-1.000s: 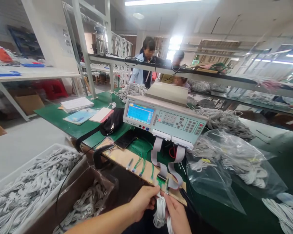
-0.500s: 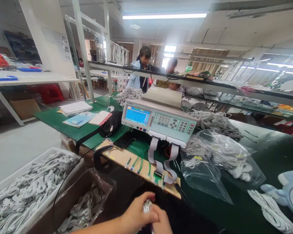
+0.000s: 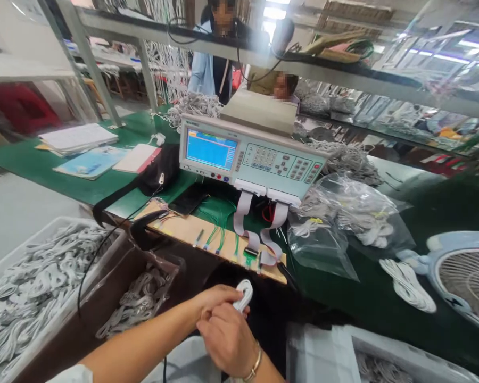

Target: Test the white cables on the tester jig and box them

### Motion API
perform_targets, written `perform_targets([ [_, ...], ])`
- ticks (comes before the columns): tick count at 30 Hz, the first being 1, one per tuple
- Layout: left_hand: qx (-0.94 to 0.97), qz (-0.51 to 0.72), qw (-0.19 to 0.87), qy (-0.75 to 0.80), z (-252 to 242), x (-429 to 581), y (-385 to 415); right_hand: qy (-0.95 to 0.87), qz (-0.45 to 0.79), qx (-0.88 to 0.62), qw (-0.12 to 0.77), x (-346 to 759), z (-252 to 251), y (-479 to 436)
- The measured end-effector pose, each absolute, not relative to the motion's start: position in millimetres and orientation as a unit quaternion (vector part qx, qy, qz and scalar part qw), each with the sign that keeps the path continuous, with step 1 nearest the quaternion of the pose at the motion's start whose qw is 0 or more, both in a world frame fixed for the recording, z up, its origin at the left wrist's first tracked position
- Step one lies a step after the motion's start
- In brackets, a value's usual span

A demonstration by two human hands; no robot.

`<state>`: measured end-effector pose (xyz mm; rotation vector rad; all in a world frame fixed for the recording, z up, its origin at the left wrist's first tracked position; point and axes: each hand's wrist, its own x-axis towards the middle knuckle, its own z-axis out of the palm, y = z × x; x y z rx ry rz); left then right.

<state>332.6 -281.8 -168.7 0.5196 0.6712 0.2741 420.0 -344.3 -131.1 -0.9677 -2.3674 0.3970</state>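
Observation:
A small coiled white cable (image 3: 245,296) sticks up out of my left hand (image 3: 212,299), whose fingers are wrapped round it. Crossing in front is my right hand (image 3: 228,336), with a bracelet at the wrist. Its fingers are curled against the lower part of the bundle and cover it there, so the cable's ends are hidden. Beyond both hands lies a wooden board (image 3: 183,234) with green wires and small connectors. Grey ribbon cables (image 3: 242,213) link the board to a tester (image 3: 255,154) with a lit blue screen.
Left are a white crate (image 3: 27,250) and a brown-lined box (image 3: 107,276), both holding cable bundles. Bagged cables (image 3: 323,239), a loose cable bundle (image 3: 409,284) and a fan (image 3: 463,266) lie right. Another crate (image 3: 383,340) stands lower right. Two people are behind the shelf (image 3: 303,64).
The view has tipped downward. My right hand has come over in front of my left, and the coiled cable now shows above the fingers.

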Motion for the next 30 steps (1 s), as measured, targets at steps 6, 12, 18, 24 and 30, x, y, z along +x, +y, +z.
perform_targets([
  [6, 0.279, 0.241, 0.867, 0.335, -147.1, 339.4, -284.8, -0.454, 0.293, -0.680, 0.496, 479.6, -141.0, -344.5],
  [12, 0.253, 0.220, 0.889, 0.313, -135.1, 348.7, -304.5, -0.397, 0.495, -0.606, 0.480, 488.1, -135.7, -343.9],
  [18, 0.280, 0.290, 0.856, 0.324, -132.2, 349.2, -312.2, -0.319, 0.482, -0.600, 0.553, 482.5, -131.7, -354.4],
  [24, 0.390, 0.250, 0.834, 0.300, -119.2, 346.4, -311.0, -0.248, 0.508, -0.570, 0.596, 483.3, -127.6, -356.0],
  [30, 0.411, 0.328, 0.756, 0.390, -135.6, 354.4, -303.3, -0.316, 0.536, -0.563, 0.545, 475.9, -120.6, -353.5],
])
